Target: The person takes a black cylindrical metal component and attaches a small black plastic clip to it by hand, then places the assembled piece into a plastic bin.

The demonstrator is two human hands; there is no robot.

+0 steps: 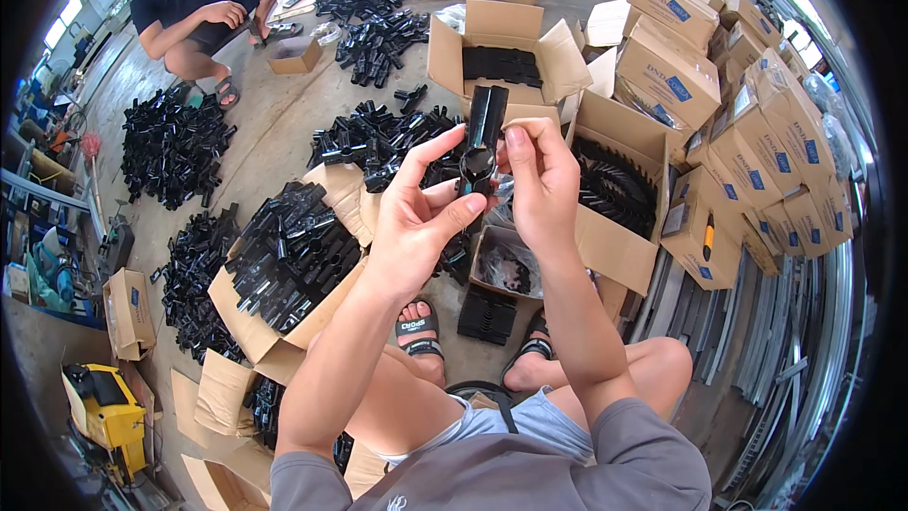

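Part (pixel 486 118), black and glossy, is held up in front of the person, between the two hands and above the floor. Left hand (pixel 414 203) grips it from the left: the index fingertip lies along its left edge and the thumb crosses the lower end, the remaining fingers curled behind. Right hand (pixel 546 180) is at its right side, thumb and index finger bent together at the edge near mid-length; whether these fingertips pinch the part or merely meet it cannot be told.

Long axis runs nearly upright in the view, the top leaning slightly to the right. The flat-faced end points up and away from the person, clear of the fingers; the end with a rounded opening points down toward the person, beside the left thumb.

Beyond the part, an open carton (pixel 558 81) contains dark pieces. To the right of the right hand, a second open carton (pixel 617 248) holds black pieces set in curved rows. Below the hands, a small box (pixel 480 270) with clear plastic stands next to a black stack (pixel 486 314) on the floor, between the sandalled feet. Left of the left forearm, a wide carton (pixel 275 360) is heaped with black parts (pixel 295 255).
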